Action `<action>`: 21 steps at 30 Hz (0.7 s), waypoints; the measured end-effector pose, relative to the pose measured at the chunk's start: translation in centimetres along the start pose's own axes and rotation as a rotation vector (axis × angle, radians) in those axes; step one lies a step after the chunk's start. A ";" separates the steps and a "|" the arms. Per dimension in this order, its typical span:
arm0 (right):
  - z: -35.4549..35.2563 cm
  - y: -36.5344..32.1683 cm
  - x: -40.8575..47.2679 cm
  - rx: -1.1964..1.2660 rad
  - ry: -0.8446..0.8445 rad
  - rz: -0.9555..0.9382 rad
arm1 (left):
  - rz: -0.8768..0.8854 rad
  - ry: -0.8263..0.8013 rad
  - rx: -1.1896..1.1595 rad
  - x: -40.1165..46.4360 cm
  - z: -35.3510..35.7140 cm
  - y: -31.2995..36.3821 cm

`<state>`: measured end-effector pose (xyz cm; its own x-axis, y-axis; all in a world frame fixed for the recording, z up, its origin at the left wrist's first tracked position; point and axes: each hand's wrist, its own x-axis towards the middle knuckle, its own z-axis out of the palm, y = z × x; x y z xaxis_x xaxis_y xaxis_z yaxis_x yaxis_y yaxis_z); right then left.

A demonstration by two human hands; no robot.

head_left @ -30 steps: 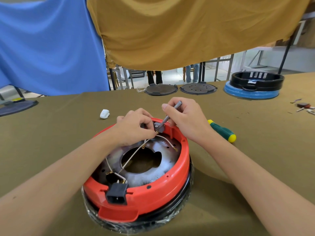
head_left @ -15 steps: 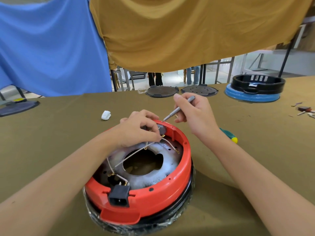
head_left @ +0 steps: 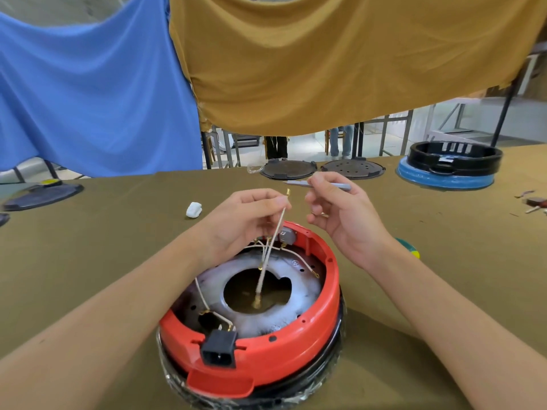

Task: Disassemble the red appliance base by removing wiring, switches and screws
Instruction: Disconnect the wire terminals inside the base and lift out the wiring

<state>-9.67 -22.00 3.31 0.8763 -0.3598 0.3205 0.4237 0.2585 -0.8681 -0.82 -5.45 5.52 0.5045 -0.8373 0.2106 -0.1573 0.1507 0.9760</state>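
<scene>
Red base: the red appliance base point(head_left: 299, 347) sits on the olive surface point(head_left: 88, 261), close to the near edge, its open side up and a black rim with clear wrap under it.
Left hand: the left hand point(head_left: 245, 220) is raised above the far rim of the base, its fingers pinching a white wire point(head_left: 270, 250) near the upper end.
Wire: it hangs slantwise from the pinch down into the round hole in the middle of the base, a brass terminal at each end; the lower end touches nothing that can be told.
Right hand: the right hand point(head_left: 340, 214) is held beside the left, apart from it, fingers curled round a thin grey tool point(head_left: 316, 184) that lies level, tip toward the left hand.
Inside the base: other white wires point(head_left: 299, 257) run along the far wall near a grey switch point(head_left: 287, 235); a black socket point(head_left: 219, 347) sits in the near rim.
Open room: bare cloth lies left and right of the base.
Far edge: a white piece point(head_left: 194, 209), two dark discs point(head_left: 288, 169), a blue-and-black base point(head_left: 450, 164).
Right of the base: a green-and-yellow handle point(head_left: 410, 250) shows behind the right wrist.
</scene>
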 end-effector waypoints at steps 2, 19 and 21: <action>0.1 0.1 -0.1 0.031 -0.026 0.009 | -0.019 0.011 -0.065 0.1 0.1 0.0; 0.4 0.0 -0.3 -0.011 -0.119 0.012 | -0.057 0.129 -0.106 0.7 -0.6 -0.5; 0.0 -0.3 0.1 -0.011 0.037 0.031 | -0.027 0.208 0.032 0.8 -0.8 -0.7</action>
<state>-9.75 -22.13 3.58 0.8800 -0.3843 0.2791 0.3933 0.2602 -0.8818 0.36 -5.75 5.08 0.6726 -0.7140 0.1945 -0.1662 0.1104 0.9799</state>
